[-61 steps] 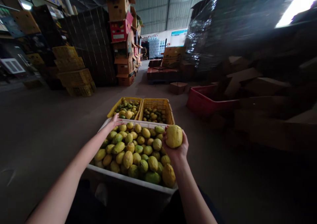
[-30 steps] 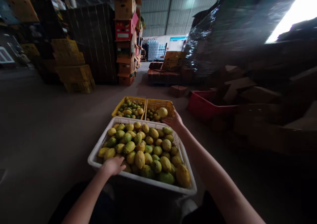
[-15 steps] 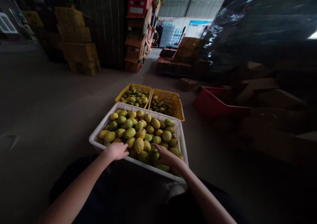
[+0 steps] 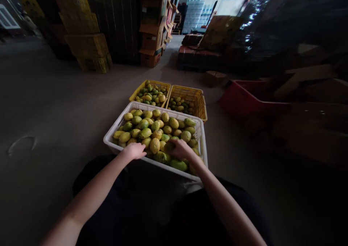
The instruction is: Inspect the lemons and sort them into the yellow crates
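Fruit fills the white crate [image 4: 202, 149] in the head view. Right hand [image 4: 181, 149] curls over a green-yellow fruit [image 4: 169, 146] lying just left of its palm; firm grasp cannot be told. Left hand [image 4: 135, 151] rests loosely on the near rim, empty.

dim warehouse; bare concrete floor [image 4: 54, 104]; stacked cardboard boxes [image 4: 152, 28]; yellow crates [image 4: 87, 39] behind

Both forearms are bare from the elbow down, with no sleeve in view. The left hand [image 4: 135, 150] and the right hand [image 4: 181, 150] wear no gloves, and no rings, watch or wristband show. Below the arms, the lap is covered in plain black clothing without visible markings or seams.
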`<act>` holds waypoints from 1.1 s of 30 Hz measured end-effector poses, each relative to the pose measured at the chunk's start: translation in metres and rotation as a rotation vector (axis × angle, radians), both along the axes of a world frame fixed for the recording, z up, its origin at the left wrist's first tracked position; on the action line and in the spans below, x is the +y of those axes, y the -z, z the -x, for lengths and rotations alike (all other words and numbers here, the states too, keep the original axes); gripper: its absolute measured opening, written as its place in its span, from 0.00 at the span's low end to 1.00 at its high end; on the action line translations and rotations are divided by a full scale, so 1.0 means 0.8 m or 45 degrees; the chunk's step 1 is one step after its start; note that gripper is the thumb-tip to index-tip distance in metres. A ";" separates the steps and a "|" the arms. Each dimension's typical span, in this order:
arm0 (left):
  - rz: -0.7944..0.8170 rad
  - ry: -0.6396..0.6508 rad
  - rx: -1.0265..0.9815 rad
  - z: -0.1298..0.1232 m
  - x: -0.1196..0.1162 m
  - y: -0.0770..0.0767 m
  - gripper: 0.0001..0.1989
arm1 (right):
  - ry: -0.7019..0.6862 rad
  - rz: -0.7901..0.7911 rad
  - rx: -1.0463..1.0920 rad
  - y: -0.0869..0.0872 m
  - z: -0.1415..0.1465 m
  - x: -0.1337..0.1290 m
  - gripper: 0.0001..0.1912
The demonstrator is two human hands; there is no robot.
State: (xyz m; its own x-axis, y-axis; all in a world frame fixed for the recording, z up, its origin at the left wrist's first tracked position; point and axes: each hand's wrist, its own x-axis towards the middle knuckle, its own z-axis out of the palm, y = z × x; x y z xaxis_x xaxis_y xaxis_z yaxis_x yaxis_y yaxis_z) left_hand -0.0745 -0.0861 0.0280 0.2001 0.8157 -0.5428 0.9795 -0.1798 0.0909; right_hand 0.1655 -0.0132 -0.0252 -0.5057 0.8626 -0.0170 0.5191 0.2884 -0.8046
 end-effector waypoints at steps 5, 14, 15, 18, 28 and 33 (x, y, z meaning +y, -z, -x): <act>-0.014 0.041 -0.015 -0.014 0.000 0.002 0.22 | 0.301 0.144 0.912 -0.091 -0.027 -0.007 0.29; 0.015 0.153 0.019 -0.051 0.015 0.014 0.21 | 0.774 0.790 2.462 -0.129 -0.061 0.003 0.22; 0.015 0.176 0.022 -0.058 0.019 0.016 0.21 | 0.825 0.839 2.534 -0.126 -0.063 0.007 0.20; 0.022 0.252 0.029 -0.082 0.032 0.024 0.21 | 0.969 0.936 2.609 -0.115 -0.071 0.015 0.15; 0.107 0.522 0.012 -0.130 0.056 0.076 0.24 | 1.115 0.847 2.609 -0.120 -0.105 -0.004 0.10; 0.076 0.537 0.002 -0.119 0.064 0.092 0.19 | 1.092 0.804 2.563 -0.109 -0.120 -0.012 0.10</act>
State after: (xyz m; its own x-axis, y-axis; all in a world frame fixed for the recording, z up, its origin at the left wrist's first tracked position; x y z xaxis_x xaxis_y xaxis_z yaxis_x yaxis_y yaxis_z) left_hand 0.0205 -0.0346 -0.0458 0.5085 0.6296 -0.5873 0.8214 -0.5593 0.1116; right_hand 0.2613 -0.0231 0.0616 0.1482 0.9063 -0.3958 -0.9847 0.0979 -0.1445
